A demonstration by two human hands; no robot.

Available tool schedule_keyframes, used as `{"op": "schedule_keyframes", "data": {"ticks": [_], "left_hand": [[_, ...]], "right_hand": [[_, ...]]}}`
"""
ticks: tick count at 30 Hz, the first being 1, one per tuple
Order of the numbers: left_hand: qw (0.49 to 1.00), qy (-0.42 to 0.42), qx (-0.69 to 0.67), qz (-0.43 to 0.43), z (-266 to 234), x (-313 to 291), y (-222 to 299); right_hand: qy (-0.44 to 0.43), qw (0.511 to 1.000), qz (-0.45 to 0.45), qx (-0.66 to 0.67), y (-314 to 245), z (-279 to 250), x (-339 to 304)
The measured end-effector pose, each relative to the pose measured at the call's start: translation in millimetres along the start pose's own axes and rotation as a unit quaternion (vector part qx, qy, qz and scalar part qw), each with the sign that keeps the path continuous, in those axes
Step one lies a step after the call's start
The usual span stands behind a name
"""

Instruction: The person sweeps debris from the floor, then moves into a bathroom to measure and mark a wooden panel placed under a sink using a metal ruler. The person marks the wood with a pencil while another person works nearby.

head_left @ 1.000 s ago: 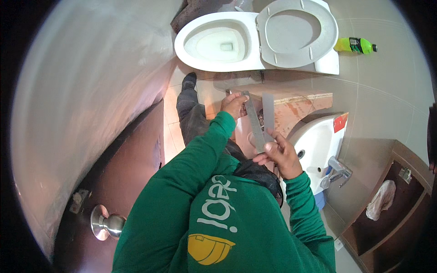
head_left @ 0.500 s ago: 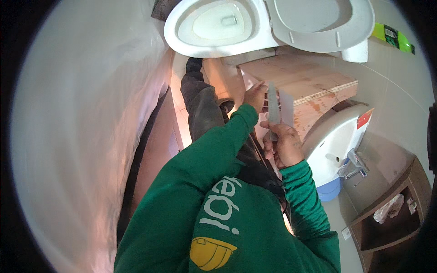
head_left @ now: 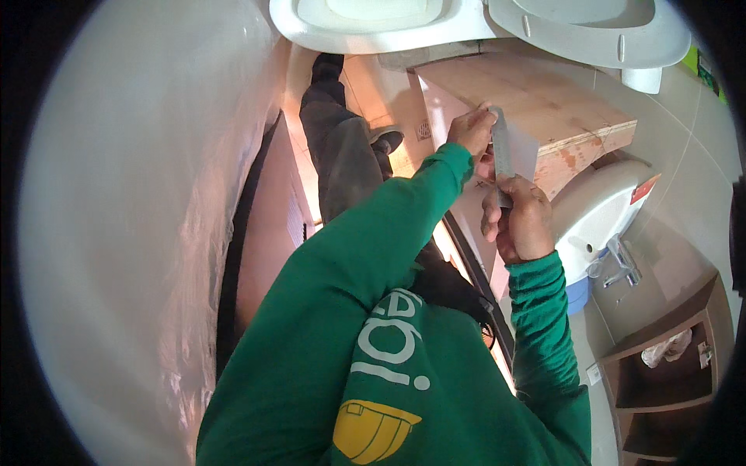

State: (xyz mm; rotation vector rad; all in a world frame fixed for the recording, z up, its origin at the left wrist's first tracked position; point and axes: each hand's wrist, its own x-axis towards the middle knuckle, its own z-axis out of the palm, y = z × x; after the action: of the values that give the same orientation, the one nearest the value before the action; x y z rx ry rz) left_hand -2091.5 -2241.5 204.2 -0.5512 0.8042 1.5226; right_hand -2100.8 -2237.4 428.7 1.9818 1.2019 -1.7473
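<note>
I have one narrow, flat, grey, metal-looking strip (head_left: pixel 503 147) between my two hands: my left hand (head_left: pixel 472 133) pinches its far end, and the thumb and curled fingers of my right hand (head_left: pixel 532 221) close on its near end. One pale, thin, flat sheet (head_left: pixel 523 151) shows just right of the strip; whether they touch, I can't tell. My left arm slants across my body, my right forearm points upward. Behind them I see the near left edge of one brown plywood panel (head_left: pixel 536 85).

1 narrow grey strip (head_left: pixel 502 147), straight, held near its 2 ends, pale sheet (head_left: pixel 523 149) just beside it
</note>
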Motion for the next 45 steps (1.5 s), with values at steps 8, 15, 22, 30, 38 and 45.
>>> {"op": "schedule_keyframes", "data": {"ticks": [8, 15, 22, 30, 38, 45], "left_hand": [[0.997, -0.002, -0.061, 0.042, 2.6, 4.8, -4.9], [0.996, 0.052, -0.066, 0.037, 4.7, 27.9, -9.3], [0.990, 0.118, 0.009, 0.077, -3.6, 56.6, -28.3], [0.977, 0.031, 0.092, -0.192, 2.5, 25.4, 19.0], [0.991, 0.010, 0.049, -0.122, -5.4, 63.8, -28.5], [0.988, -0.041, 0.075, -0.126, -15.2, 78.1, -36.3]], "right_hand": [[-0.014, 1.000, -0.012, 0.010, 13.4, -2.4, 0.1], [-0.035, 0.998, -0.010, 0.046, 6.9, 1.5, 4.9], [-0.043, 0.996, 0.013, 0.076, 4.4, 6.0, 10.5], [0.000, 0.999, 0.002, 0.049, 10.4, 8.8, 8.2], [-0.019, 1.000, -0.003, 0.022, 12.5, 3.6, 15.1], [-0.031, 0.999, 0.002, 0.022, 11.4, 3.2, 18.4]]}}
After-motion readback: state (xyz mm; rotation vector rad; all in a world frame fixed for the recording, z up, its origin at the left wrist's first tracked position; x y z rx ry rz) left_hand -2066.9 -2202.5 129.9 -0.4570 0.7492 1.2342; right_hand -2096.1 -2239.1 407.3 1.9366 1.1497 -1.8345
